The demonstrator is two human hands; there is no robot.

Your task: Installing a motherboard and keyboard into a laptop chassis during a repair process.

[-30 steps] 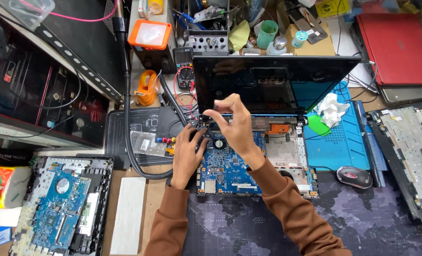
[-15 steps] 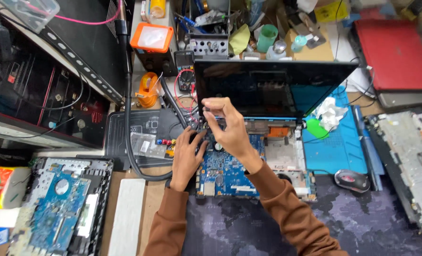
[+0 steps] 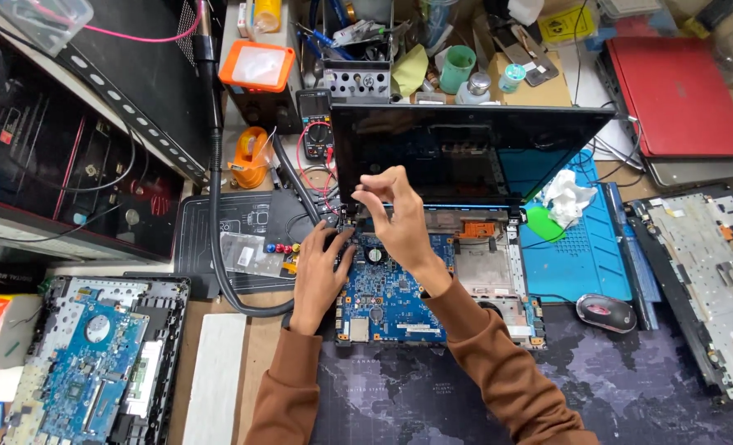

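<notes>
An opened laptop lies before me with its dark screen [image 3: 473,152] upright and its blue motherboard [image 3: 395,301] bare. My left hand [image 3: 318,276] rests fingers spread on the board's left edge, by the left hinge. My right hand [image 3: 399,218] hovers above that hinge with thumb and forefinger pinched on something small that I cannot make out. Both arms wear brown sleeves.
A black flexible hose [image 3: 215,206] curves down the left. Another dismantled laptop base [image 3: 94,363] lies at lower left, a keyboard frame [image 3: 712,280] at right. Also here: a red laptop [image 3: 679,95], a blue mat [image 3: 580,255], a mouse [image 3: 605,311], a multimeter [image 3: 315,124] and an orange tape dispenser [image 3: 249,161].
My right hand's pinched fingertips have moved slightly left and down toward the left hinge. My left hand has stayed on the board's edge.
</notes>
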